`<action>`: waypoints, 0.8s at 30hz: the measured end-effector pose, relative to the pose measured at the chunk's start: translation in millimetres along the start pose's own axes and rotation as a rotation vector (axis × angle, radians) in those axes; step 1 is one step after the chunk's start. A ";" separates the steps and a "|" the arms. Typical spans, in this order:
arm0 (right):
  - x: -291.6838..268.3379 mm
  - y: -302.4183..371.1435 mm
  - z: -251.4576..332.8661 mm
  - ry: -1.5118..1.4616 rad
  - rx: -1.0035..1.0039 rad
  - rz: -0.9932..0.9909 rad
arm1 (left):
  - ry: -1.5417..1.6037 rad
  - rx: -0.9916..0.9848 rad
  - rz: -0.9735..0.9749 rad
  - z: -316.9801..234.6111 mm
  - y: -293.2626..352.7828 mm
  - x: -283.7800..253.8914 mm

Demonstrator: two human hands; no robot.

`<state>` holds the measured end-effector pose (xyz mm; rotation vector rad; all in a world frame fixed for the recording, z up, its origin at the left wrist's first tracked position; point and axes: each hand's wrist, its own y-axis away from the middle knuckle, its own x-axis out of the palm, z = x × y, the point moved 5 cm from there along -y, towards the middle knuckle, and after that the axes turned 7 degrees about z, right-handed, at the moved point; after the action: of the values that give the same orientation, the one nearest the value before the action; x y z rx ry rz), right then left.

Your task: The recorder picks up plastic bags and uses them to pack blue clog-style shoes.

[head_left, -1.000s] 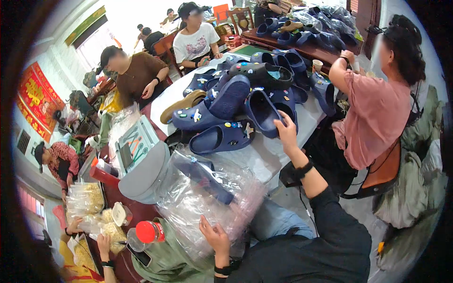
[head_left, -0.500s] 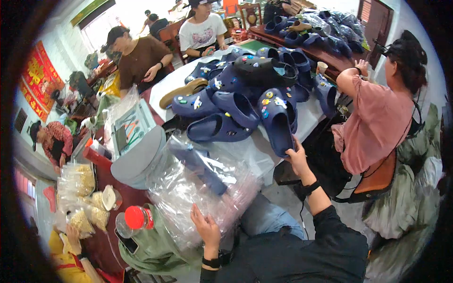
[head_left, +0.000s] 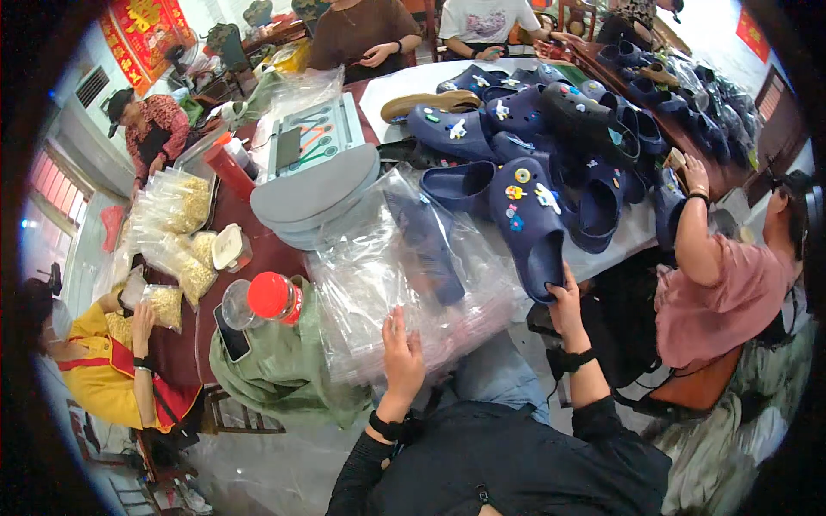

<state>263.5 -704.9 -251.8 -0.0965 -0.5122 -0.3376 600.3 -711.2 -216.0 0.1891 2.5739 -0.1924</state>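
A navy clog [head_left: 527, 211] with colourful charms on its upper is in my right hand [head_left: 565, 310], fingers and thumb closed on its heel end. My left hand [head_left: 403, 357] rests at the near edge of a stack of clear plastic bags [head_left: 361, 318], fingers stretched out and apart. Under the clear film on that stack lies another navy clog [head_left: 426, 245], toe partly blurred by glare. Just beyond the held clog, a heap of navy clogs [head_left: 456, 133] covers the white tabletop, with a black clog [head_left: 581, 112] on top and a tan sole [head_left: 428, 104] showing at its left.
A grey rounded case [head_left: 314, 198] stands left of the bags. Nearer are a red-lidded jar [head_left: 274, 297], a phone [head_left: 232, 334] and green cloth [head_left: 267, 378]. Bags of yellow pieces [head_left: 185, 206] lie far left. Co-workers sit around, one in pink [head_left: 714, 292] at right.
My view has turned left and down. The held clog has come closer to the bag stack, still in my right hand. The co-worker in pink has lowered a hand to a clog.
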 end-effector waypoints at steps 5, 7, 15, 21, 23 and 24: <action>11.7 30.9 58.0 0.107 0.188 0.198 | -0.067 0.040 -0.002 -16.2 6.1 -6.2; 11.4 44.9 75.8 0.403 0.271 0.312 | -0.070 0.090 -0.021 -14.1 5.1 -2.1; 65.4 74.6 90.0 0.955 0.150 0.541 | 0.007 0.168 0.001 -28.1 -2.0 4.5; 92.7 89.1 78.7 1.050 -0.091 0.421 | -0.043 0.103 -0.015 -18.3 -8.6 9.0; 92.4 90.3 75.7 1.061 -0.109 0.372 | -0.113 0.118 -0.062 -14.1 -1.0 4.8; 93.7 92.1 74.4 1.045 -0.132 0.397 | -0.081 0.090 -0.027 -15.5 2.4 2.6</action>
<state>337.0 -632.7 -141.3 -0.1316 0.5632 -0.0015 590.6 -705.8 -204.6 0.1758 2.4902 -0.3195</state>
